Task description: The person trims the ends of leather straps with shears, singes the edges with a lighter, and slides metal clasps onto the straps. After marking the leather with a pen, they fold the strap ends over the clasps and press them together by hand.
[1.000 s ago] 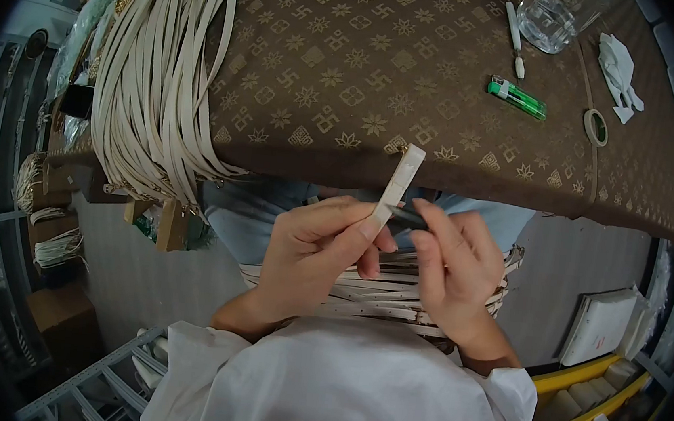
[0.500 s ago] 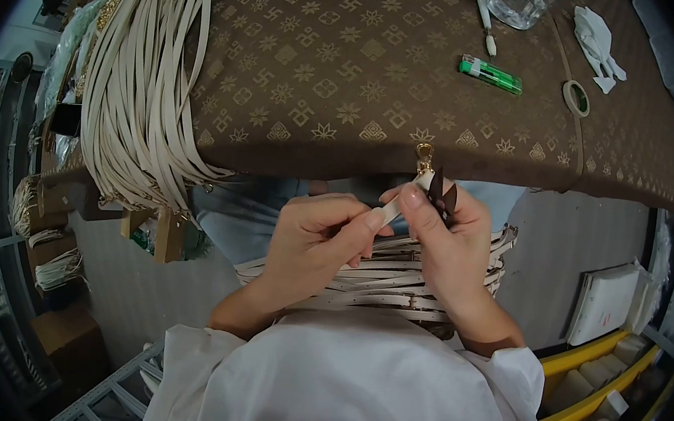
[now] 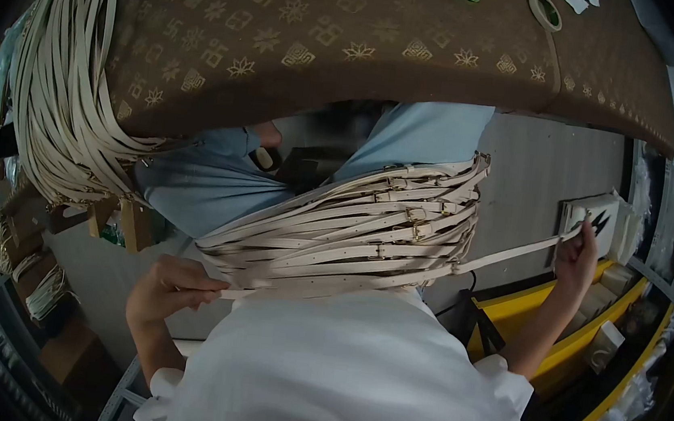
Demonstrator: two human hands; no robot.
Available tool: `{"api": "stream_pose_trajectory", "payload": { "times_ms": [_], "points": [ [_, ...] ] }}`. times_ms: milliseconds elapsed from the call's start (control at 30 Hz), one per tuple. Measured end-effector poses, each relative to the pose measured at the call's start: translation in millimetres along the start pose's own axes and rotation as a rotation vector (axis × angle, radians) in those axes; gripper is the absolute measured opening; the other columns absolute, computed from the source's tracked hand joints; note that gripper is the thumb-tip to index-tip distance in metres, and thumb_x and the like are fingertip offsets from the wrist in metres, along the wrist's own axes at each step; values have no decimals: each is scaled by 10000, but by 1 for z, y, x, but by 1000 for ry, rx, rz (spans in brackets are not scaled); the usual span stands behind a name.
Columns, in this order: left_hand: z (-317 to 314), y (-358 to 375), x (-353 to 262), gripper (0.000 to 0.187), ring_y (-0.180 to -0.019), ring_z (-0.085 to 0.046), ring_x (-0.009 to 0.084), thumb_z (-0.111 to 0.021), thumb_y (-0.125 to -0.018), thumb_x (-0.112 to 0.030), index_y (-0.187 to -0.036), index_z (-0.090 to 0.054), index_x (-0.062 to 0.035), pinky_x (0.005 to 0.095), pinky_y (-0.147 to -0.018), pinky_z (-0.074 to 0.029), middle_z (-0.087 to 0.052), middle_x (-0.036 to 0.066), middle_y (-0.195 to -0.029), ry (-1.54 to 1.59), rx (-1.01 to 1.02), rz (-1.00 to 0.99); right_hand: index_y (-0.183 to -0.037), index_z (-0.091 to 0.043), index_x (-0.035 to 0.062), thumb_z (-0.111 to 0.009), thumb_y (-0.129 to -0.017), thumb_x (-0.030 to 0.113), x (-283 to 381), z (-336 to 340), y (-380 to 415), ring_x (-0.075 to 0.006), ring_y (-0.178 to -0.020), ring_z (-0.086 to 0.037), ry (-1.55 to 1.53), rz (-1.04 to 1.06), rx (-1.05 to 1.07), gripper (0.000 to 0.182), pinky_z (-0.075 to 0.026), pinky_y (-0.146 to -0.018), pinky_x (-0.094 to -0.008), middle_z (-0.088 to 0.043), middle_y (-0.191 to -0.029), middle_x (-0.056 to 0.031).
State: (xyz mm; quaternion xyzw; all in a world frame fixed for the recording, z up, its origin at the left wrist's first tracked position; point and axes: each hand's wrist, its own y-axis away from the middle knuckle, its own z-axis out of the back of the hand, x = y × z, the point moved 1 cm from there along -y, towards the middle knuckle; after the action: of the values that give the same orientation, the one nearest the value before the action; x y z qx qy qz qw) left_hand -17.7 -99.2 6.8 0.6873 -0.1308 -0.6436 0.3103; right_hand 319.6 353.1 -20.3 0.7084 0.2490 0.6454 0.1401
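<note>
The left hand (image 3: 171, 288), close beside the other half a second ago, has moved out left, its fingertips clamped on a pale strap (image 3: 511, 252). That strap now stretches across the lap, along the near side of a pile of straps (image 3: 426, 207). The right hand (image 3: 578, 254) has swung far right, fingers clamped on the strap beside a dark tool (image 3: 598, 223).
</note>
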Motion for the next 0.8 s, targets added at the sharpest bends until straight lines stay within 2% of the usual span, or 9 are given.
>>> {"api": "stream_pose_trajectory", "payload": {
  "times_ms": [67,100,200,267,467,567,667,733,800],
  "points": [
    [-9,4,11,206,-564,-558,135,-660,-668,-26,-873,-656,-5,235,-486,-428,-578,76,-621,-15,-1,134,-653,-575,33,-589,-791,238,-12,10,6,-41,-419,-328,961,-42,-263,248,-223,-386,-206,-406,-474,51],
    [-15,-1,18,205,-613,-576,163,-666,-665,-36,-869,-659,-19,247,-533,-450,-589,81,-654,-156,-60,13,-709,-597,-11,-611,-767,278,-23,28,-6,-65,-474,-402,1500,143,-242,296,-294,-440,-222,-435,-476,29],
    [-20,-2,7,188,-694,-593,213,-671,-664,-49,-850,-659,-31,270,-601,-470,-604,90,-733,-431,-238,-85,-756,-597,-20,-585,-795,246,-24,-20,1,-82,-530,-434,1465,206,-130,270,-343,-496,-240,-479,-534,4],
    [-6,-4,-9,173,-727,-592,236,-670,-666,-53,-837,-656,-30,281,-622,-469,-608,96,-780,-577,-385,-53,-757,-589,-23,-562,-814,208,-34,-60,0,-66,-562,-422,1087,523,56,239,-354,-514,-229,-483,-578,1],
    [68,-54,-73,101,-676,-525,208,-632,-690,-51,-782,-630,-9,297,-590,-412,-545,74,-757,-762,-1424,-473,-753,-566,-38,-495,-815,64,-33,-223,51,-70,-556,-455,722,627,744,139,-353,-505,-199,-486,-601,-30],
    [103,-82,-88,91,-764,-473,258,-601,-716,-87,-701,-591,2,364,-673,-382,-500,95,-767,-1232,-1635,-258,-756,-565,-47,-492,-779,3,-38,-281,89,-103,-540,-477,710,724,1073,91,-369,-498,-210,-498,-642,-59],
    [121,-95,-81,112,-835,-439,282,-587,-721,-113,-704,-575,-3,396,-734,-351,-487,106,-816,-1101,-1461,-291,-782,-577,-51,-487,-799,28,-47,-310,103,-94,-546,-476,604,634,1231,121,-369,-495,-209,-498,-630,-57],
    [108,-87,-103,107,-752,-477,258,-571,-751,-107,-750,-564,0,359,-673,-387,-504,106,-765,-1052,-1451,-517,-831,-604,-26,-501,-839,119,-61,-325,102,-57,-521,-430,535,498,1186,178,-330,-467,-189,-492,-596,-7],
    [79,-87,-127,115,-622,-512,222,-540,-796,-104,-779,-544,10,311,-572,-411,-522,104,-679,-247,-1074,-564,-856,-607,-16,-514,-845,157,-66,-345,109,-42,-509,-405,399,336,1117,197,-305,-455,-182,-491,-594,10]
  ]
}}
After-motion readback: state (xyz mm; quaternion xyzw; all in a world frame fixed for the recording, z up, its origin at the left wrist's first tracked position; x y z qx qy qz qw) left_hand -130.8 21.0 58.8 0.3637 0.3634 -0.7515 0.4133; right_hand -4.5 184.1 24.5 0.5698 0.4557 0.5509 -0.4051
